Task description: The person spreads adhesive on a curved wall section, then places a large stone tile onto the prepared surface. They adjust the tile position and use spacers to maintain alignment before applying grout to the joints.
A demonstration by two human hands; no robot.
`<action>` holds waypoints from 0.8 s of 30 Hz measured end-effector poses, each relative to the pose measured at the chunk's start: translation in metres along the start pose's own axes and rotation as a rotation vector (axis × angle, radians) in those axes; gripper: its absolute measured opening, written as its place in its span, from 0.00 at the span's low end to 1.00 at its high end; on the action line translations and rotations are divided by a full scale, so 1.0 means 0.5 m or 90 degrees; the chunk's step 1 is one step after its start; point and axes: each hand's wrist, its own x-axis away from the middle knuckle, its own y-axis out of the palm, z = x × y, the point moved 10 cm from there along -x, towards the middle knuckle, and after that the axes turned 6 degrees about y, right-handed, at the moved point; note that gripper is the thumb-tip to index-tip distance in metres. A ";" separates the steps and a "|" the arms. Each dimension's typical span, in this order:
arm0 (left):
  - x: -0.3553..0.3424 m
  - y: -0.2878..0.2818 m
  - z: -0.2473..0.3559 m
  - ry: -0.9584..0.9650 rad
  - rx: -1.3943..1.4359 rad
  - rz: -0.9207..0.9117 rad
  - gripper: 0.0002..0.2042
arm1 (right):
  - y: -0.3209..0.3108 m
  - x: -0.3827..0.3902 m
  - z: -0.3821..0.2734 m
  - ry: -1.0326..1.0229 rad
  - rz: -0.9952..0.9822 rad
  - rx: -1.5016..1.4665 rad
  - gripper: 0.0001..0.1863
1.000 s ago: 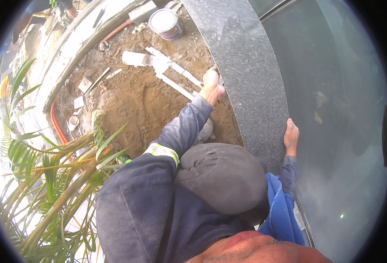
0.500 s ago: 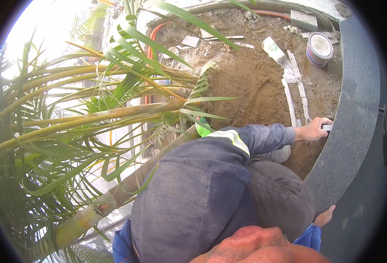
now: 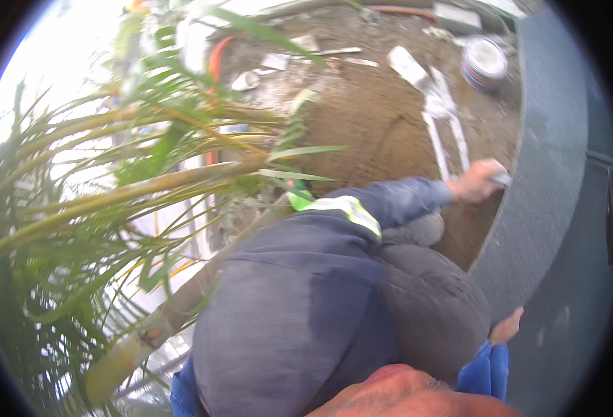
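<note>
My left hand [image 3: 475,183] reaches across to the right in a dark sleeve with a reflective band. Its fingers are closed on a small, flat, whitish piece [image 3: 502,178]. The piece meets the inner edge of a long grey stone slab [image 3: 539,163]; motion blur hides its exact kind. Lower down, by the near end of the slab, part of my right hand [image 3: 507,326] shows beyond my bent knee [image 3: 435,306]. Its fingers are blurred and partly hidden. Brown soil [image 3: 362,132] lies beside the slab.
A paint can [image 3: 485,61] stands on the far soil near a pale block [image 3: 457,19]. A white cup [image 3: 407,66] lies by pale strips [image 3: 435,142]. Palm stems [image 3: 146,182] crowd the left. An orange pipe [image 3: 216,59] borders the bed.
The view has shifted and blurred, so the surroundings sit farther left and higher. My left hand still grips the whitish piece at the slab's inner edge.
</note>
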 end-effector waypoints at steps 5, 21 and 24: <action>0.021 -0.043 -0.019 -0.011 -0.099 -0.032 0.13 | -0.024 -0.001 0.004 -0.093 0.109 0.044 0.29; -0.028 0.003 0.004 0.069 -0.052 -0.127 0.14 | -0.035 0.024 -0.063 -0.031 0.106 0.025 0.30; -0.039 0.040 -0.004 0.046 -0.083 -0.166 0.15 | -0.037 0.026 -0.067 -0.027 0.103 0.030 0.29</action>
